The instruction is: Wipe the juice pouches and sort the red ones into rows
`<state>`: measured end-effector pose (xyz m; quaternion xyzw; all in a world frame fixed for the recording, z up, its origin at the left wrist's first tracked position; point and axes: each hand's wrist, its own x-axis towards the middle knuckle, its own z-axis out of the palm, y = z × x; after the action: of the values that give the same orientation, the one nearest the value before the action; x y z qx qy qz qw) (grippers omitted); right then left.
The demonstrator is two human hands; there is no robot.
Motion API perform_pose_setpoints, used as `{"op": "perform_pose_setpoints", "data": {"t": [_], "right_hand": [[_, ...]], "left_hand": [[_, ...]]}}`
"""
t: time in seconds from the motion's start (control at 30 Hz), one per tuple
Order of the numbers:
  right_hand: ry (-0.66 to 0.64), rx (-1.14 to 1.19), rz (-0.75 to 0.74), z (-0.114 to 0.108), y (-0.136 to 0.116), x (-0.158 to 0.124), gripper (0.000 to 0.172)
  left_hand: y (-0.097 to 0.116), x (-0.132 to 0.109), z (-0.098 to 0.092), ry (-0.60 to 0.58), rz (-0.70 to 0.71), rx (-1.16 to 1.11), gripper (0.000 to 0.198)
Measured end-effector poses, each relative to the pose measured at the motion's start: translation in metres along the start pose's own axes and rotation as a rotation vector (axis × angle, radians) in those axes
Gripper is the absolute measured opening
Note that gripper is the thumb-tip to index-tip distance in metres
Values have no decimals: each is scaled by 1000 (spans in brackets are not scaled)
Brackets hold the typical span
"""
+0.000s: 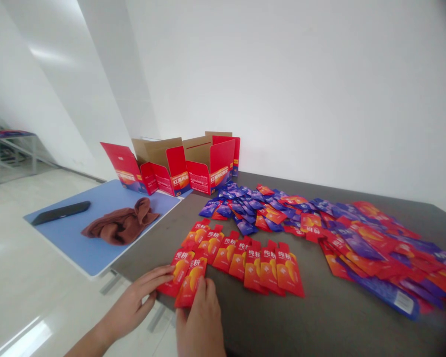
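Two overlapping red sachets with orange fruit pictures and white lettering lie at the near left of the dark table. My left hand reaches in from the left, fingers stretched out and their tips against the edge of the left sachet. Around the lower end of the front sachet is my right hand, its fingers along the right edge and its thumb at the bottom. Just beyond, a row of red sachets lies fanned and overlapping, lettering upright to me.
A heap of purple and red sachets spreads along the dark table to the right. Open red cartons stand at the back left. A brown cloth and a long black object lie on the lower blue table.
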<state>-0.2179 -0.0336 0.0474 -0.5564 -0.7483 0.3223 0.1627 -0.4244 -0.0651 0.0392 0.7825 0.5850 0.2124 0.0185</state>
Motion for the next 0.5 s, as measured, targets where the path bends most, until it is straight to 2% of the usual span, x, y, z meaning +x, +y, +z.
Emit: {"op": "perform_pose_setpoints", "data": {"t": [0.07, 0.17, 0.27, 0.4, 0.5], "right_hand": [[3, -7, -11, 7, 1, -2, 67], [84, -13, -15, 15, 5, -6, 69], [178, -19, -73, 9, 14, -9, 64], [254, -105, -187, -33, 43, 1, 53], [322, -196, -201, -79, 75, 22, 50]], "left_hand": [[2, 2, 4, 18, -50, -6, 37], [9, 8, 12, 73, -135, 11, 37], [17, 19, 18, 110, -170, 55, 42], [21, 36, 24, 70, -125, 129, 52], [21, 49, 27, -63, -84, 168, 58]]}}
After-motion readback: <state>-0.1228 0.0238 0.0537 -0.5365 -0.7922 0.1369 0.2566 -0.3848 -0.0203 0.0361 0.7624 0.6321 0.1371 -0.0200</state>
